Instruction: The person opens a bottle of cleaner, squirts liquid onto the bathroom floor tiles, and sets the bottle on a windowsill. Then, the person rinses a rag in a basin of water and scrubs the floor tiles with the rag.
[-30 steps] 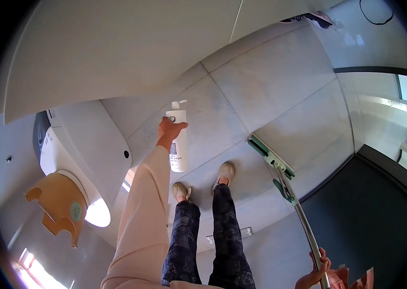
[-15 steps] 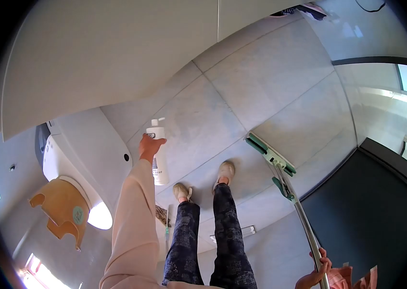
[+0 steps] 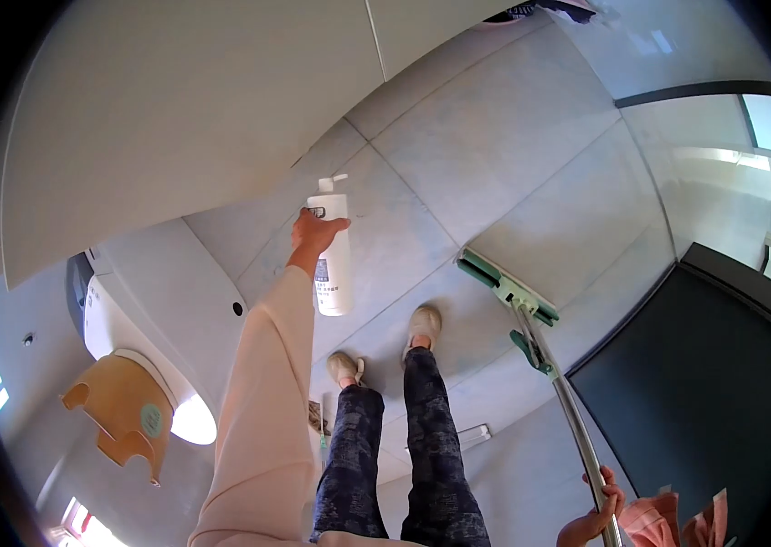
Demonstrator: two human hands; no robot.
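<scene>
Tile (image 3: 513,146) in large grey slabs covers the ground, its dark joints running diagonally and crossing near the upper middle. A soft sheen lies over it, brighter toward the right. Along the upper left, a broad beige panel (image 3: 176,100) with a thin vertical seam overhangs part of this surface. Below that panel, at the left, a white fixture (image 3: 158,273) with one small black spot on its side stands beside a tan, cut-out piece (image 3: 121,415) bearing a round greenish label (image 3: 151,419). Light glares through a window (image 3: 85,529) in the lower left corner. At the right, a glossy pale wall (image 3: 668,173) meets the tile, and nearer the person a large dark panel (image 3: 695,383) fills the side.

The left hand (image 3: 315,235) grips a white pump bottle (image 3: 334,273) near its shoulder, the pump end pointing away from the person; it shows against the tile ahead of two beige shoes (image 3: 424,326), and whether its base touches down cannot be told. The right hand (image 3: 597,515), low at the right, is wrapped around a metal pole (image 3: 577,424) whose green-and-white head (image 3: 506,287) lies across the tile. Pinkish fabric (image 3: 654,521) shows just beside that hand.
</scene>
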